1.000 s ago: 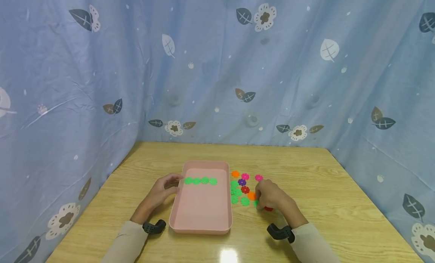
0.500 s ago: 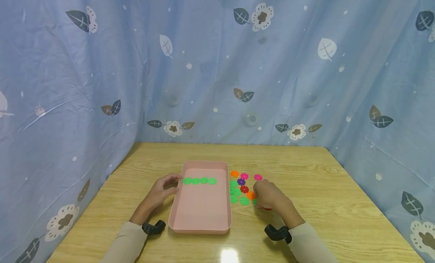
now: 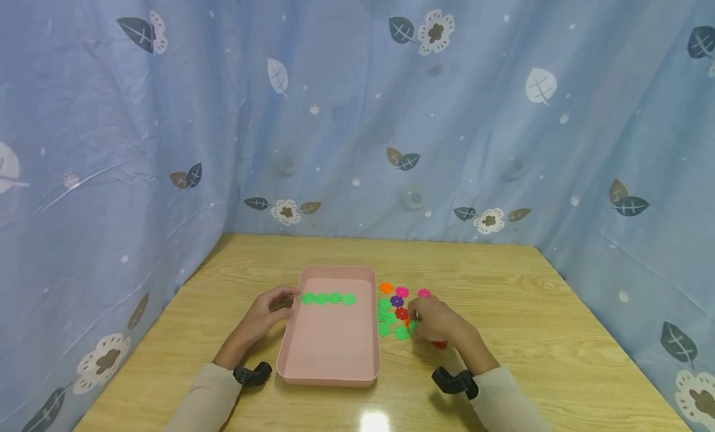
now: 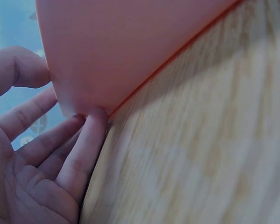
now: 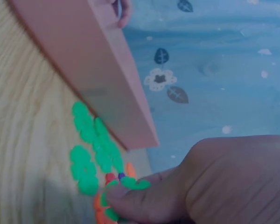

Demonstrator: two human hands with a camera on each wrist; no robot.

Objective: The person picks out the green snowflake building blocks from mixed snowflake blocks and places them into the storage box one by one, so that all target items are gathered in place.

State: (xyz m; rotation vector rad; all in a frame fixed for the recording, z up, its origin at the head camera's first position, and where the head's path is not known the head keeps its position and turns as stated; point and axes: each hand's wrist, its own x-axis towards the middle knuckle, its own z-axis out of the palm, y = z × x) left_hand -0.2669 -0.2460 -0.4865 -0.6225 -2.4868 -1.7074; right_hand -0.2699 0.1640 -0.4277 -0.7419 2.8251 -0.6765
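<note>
My right hand (image 3: 438,320) pinches a green flower-shaped plastic piece (image 5: 137,184) between thumb and fingers, low over the loose pieces right of the tray. The thumb covers part of it in the right wrist view. The pink tray (image 3: 335,351) lies on the table, and inside its far half runs a row of several green flower pieces (image 3: 335,297). On the tray's left side rests my left hand (image 3: 268,311), its loosely bent fingers touching the outer wall and rim. The left wrist view shows fingertips (image 4: 97,116) at the tray's lower edge.
Loose flower pieces lie right of the tray: several green ones (image 3: 401,333), a purple one (image 3: 397,301), red (image 3: 401,313), pink (image 3: 402,292) and orange (image 3: 386,288). A red piece (image 3: 440,344) shows beneath the right hand. A blue patterned curtain (image 3: 357,109) surrounds the wooden table (image 3: 491,283).
My right hand has shifted slightly left and lifted a green flower piece, now showing at its fingertips. The left hand and tray have stayed in place.
</note>
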